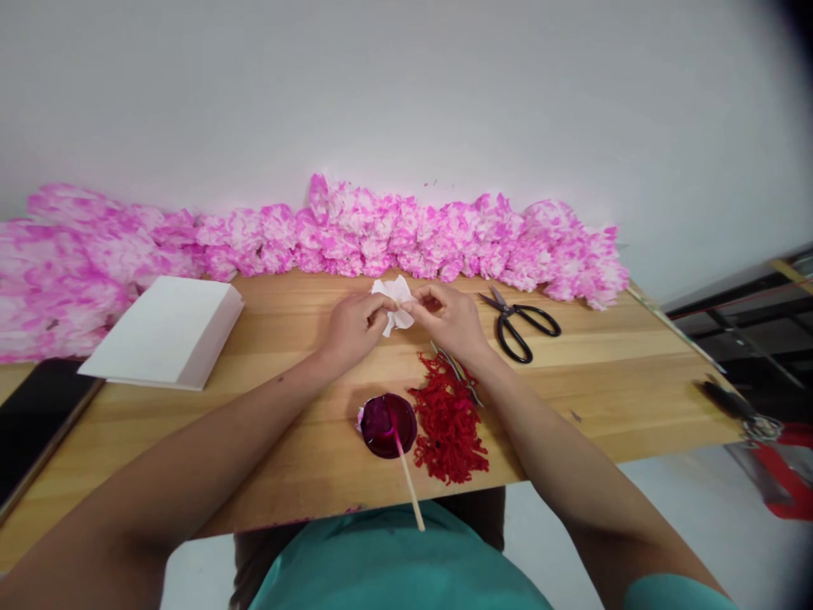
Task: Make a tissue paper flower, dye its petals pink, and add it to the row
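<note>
A small white paper flower (399,290) with crinkled petals is held between my two hands above the table. My left hand (356,326) pinches its left side with thumb and fingers. From the right, my right hand (450,318) pinches the flower near its middle. Just below my hands lies a heap of red curled strips (450,428), with a few thin wires (458,366) at its top. Beside the heap stands a small round dish of dark magenta dye (379,426), and a thin wooden stick (410,483) rests in it.
Pink and white paper flowers (368,224) line the wall side of the wooden table (292,457). At left are a stack of white paper (165,330) and a dark phone (38,424). Black-handled scissors (517,326) lie right of my hands. Another black-handled tool (730,402) sits at the right edge.
</note>
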Motion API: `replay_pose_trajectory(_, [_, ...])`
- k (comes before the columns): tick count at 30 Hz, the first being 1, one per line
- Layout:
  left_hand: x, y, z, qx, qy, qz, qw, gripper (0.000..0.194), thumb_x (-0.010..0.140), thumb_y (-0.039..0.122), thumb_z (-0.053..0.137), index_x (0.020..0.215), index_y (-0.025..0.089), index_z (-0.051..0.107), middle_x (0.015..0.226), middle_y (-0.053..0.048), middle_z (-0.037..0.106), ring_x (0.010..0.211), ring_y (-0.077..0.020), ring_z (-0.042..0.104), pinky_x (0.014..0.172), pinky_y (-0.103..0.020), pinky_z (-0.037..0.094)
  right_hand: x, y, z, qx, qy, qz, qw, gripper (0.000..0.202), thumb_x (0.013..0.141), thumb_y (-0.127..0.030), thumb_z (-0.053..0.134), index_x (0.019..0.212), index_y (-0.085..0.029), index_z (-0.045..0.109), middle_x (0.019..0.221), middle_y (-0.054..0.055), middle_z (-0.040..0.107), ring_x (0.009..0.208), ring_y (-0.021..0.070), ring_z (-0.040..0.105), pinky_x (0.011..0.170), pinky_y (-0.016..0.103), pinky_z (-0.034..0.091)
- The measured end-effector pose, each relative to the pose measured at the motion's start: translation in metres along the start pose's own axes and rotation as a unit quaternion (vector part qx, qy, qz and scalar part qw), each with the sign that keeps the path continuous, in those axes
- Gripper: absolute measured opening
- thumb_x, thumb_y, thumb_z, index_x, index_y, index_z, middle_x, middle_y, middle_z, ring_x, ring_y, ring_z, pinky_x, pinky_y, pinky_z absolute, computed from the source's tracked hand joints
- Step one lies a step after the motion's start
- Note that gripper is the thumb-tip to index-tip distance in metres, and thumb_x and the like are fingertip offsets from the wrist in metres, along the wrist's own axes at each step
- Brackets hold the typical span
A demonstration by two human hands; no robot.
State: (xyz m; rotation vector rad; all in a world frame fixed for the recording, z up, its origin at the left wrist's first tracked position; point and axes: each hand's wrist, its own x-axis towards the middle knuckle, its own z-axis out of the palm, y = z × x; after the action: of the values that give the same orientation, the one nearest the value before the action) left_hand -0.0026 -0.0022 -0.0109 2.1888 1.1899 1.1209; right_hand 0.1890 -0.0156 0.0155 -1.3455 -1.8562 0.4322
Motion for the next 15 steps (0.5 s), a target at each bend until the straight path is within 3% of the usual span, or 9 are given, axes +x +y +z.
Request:
replay_pose_trajectory(4, [-0.0003, -0.0012, 0.0007, -0.003, 0.008, -0.005, 1.0, 0.025, 0.082, 0.011, 0.05, 0.087, 0.019, 0.073, 0.072, -0.001, 0.07, 0.064, -0.0142, 0.058, 0.063, -0.026, 0.04, 0.0003, -0.001, -0.0017, 0.004, 0.0, -0.007, 1.0, 0.016, 0.088, -0.034, 0.066, 0.096, -0.022, 0.071, 0.085, 0.002, 0.072, 0.075, 0.0165, 0.062, 0.069, 0.029, 0.046])
replay_pose_trajectory(9, [-0.0005, 0.0006, -0.0005, 0.002, 0.001, -0.004, 1.0, 0.026, 0.081, 0.01, 0.049, 0.087, 0.019, 0.072, 0.075, -0.001, 0.071, 0.066, -0.0144, 0.058, 0.065, -0.026, 0.041, 0.0004, 0.0004, 0.0004, -0.011, 0.004, -0.039, 0.999, 0.01, 0.089, -0.024, 0.06, 0.088, -0.021, 0.07, 0.082, 0.002, 0.07, 0.075, 0.0161, 0.061, 0.067, 0.028, 0.043])
replay_pose_trajectory(15, [-0.0014, 0.0017, -0.0006, -0.006, 0.007, 0.006, 1.0, 0.025, 0.085, 0.012, 0.049, 0.09, 0.019, 0.073, 0.074, -0.001, 0.07, 0.065, -0.0146, 0.058, 0.065, -0.027, 0.041, -0.0005, -0.0026, 0.0011, -0.025, 0.018, -0.019, 0.999, 0.009, 0.086, -0.026, 0.064, 0.078, -0.021, 0.064, 0.073, 0.0, 0.065, 0.069, 0.0152, 0.057, 0.064, 0.028, 0.04])
